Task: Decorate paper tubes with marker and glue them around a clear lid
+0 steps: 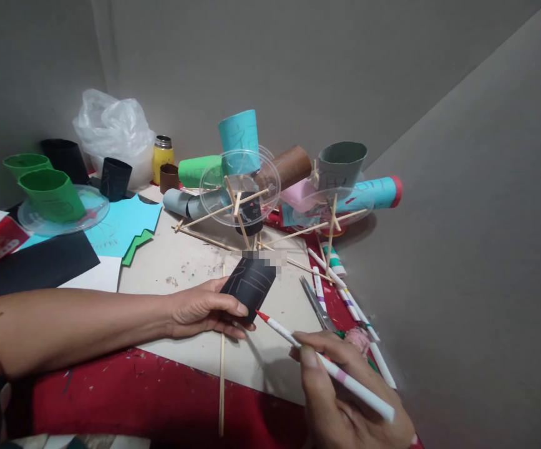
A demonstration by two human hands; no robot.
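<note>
My left hand (209, 310) is wrapped round a black paper tube (250, 287), tilted above the pale board, with faint drawn lines on its side. Between the thumb and fingers of my right hand (345, 390) is a white felt-tip pen (279, 330) with a red tip. That tip meets or nearly meets the tube's lower right edge, close to my left thumb. A thin wooden stick (222, 386) lies under my left hand and reaches past the board's front edge.
A stick frame (237, 206) with clear plastic discs and coloured paper tubes stands behind. Scissors (317, 302) and several pens lie at the right. To the left are green tubes (52, 196) on a plastic lid, coloured paper (130, 218), a plastic bag (111, 131) and a yellow bottle (162, 159).
</note>
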